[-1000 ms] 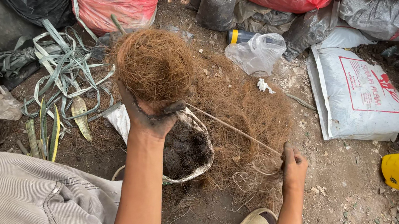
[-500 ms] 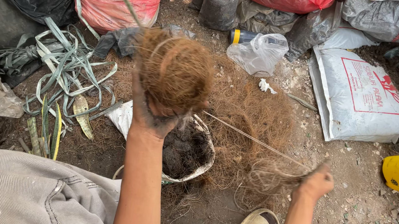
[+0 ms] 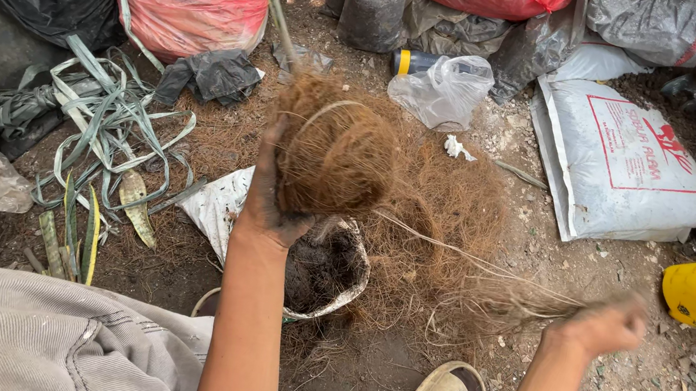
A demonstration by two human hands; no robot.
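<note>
Above a soil-filled pot, the left hand grips a brown coir fibre ball. A thin strand runs from it rightward and down to the closed right hand (blurred), well apart.

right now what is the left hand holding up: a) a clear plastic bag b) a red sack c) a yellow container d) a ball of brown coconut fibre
d: the left hand grips a ball of brown coconut fibre from below, raised above the small bag of dark soil, while the right hand pulls a strand from it.
</note>
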